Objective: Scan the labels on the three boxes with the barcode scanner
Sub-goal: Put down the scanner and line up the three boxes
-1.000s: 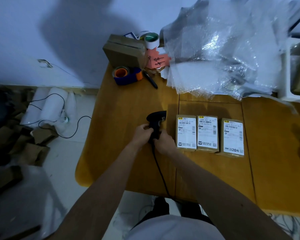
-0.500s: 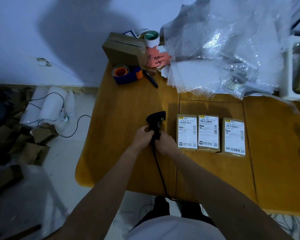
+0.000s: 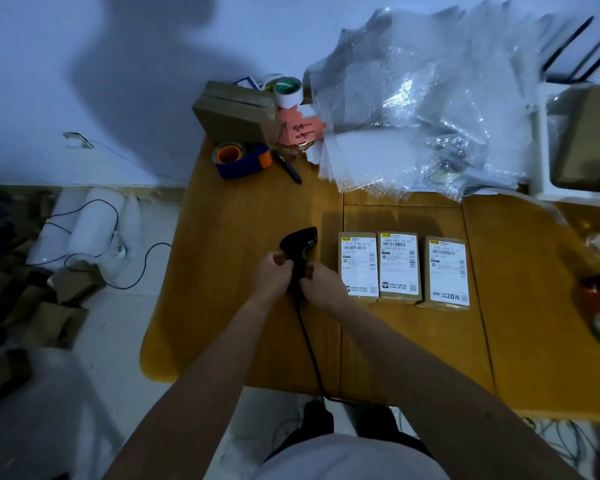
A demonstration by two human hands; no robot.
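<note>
Little moved: barcode scanner [image 3: 298,252] unchanged, both grips, left hand [image 3: 274,271] and right hand [image 3: 321,284], grasping its handle; three boxes [image 3: 399,266] mid-worktop, likely unscanned.

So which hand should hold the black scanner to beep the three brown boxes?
Probably the right hand. It already grips the black barcode scanner together with the left hand, and the three brown cardboard boxes with white labels lie on its side, so it needn't cross over.
</note>
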